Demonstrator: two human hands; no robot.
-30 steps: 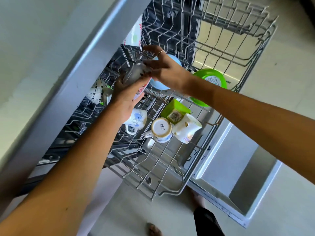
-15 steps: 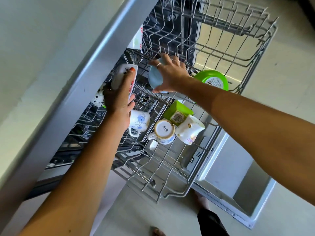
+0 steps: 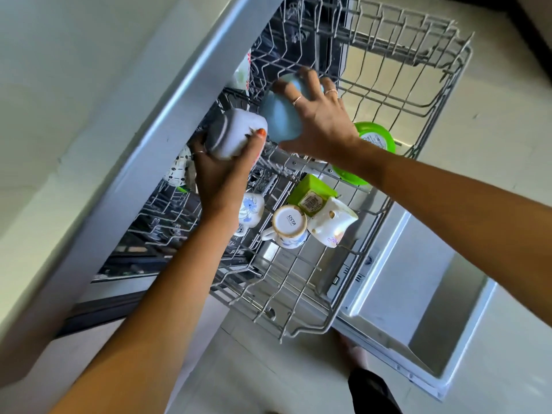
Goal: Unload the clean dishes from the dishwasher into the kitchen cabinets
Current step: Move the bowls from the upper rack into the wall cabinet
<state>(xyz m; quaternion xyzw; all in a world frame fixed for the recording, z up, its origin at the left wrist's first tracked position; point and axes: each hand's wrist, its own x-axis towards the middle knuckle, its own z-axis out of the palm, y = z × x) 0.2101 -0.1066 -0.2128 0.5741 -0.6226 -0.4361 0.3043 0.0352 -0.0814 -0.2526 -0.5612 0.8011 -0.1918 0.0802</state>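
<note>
Blue bowl (image 3: 280, 119) under splayed R hand (image 3: 321, 124) fingers (image 3: 310, 80).

- The left grip (image 3: 222, 171) is raised ahead of the body on a bare forearm that runs up from the lower left. Its thumb, with an orange nail, and its fingers curl round a white dish (image 3: 236, 134).
- The right grip (image 3: 321, 124) reaches in from the right on a bare arm, just right of the left grip. Its spread, ringed fingers clasp a blue bowl (image 3: 280, 115).
</note>
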